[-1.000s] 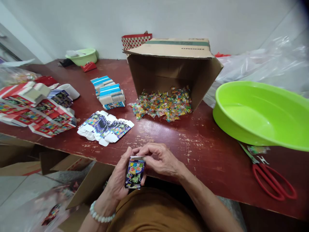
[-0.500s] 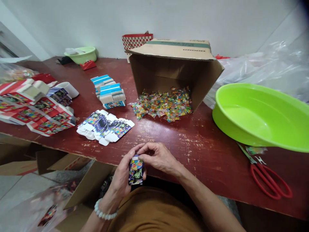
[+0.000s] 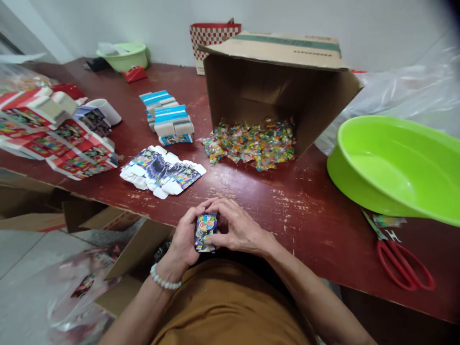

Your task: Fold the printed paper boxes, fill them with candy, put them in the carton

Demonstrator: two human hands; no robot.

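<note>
A small dark printed candy box (image 3: 205, 229) is held upright between my hands at the table's front edge. My left hand (image 3: 185, 235) is closed around its left side, with a beaded bracelet on the wrist. From the right, my right hand (image 3: 239, 227) grips the same box, its thumb on the lower front and its fingers behind the top. The box's back and bottom are hidden. Ahead and to the left lies a fanned stack of flat purple box blanks (image 3: 161, 171). Small wrapped candies (image 3: 251, 143) spill from a tipped cardboard carton (image 3: 280, 81).
Bundled blue-topped cartons (image 3: 172, 120) stand behind the blanks, and red cartons (image 3: 72, 143) are piled at the left. To the right are a large green basin (image 3: 391, 167) and red-handled scissors (image 3: 404, 263). Open cardboard boxes (image 3: 122, 258) sit below the table edge.
My right thumb has moved from the candy box's top edge down to its lower front. The box's top now looks closed. The view has shifted slightly.
</note>
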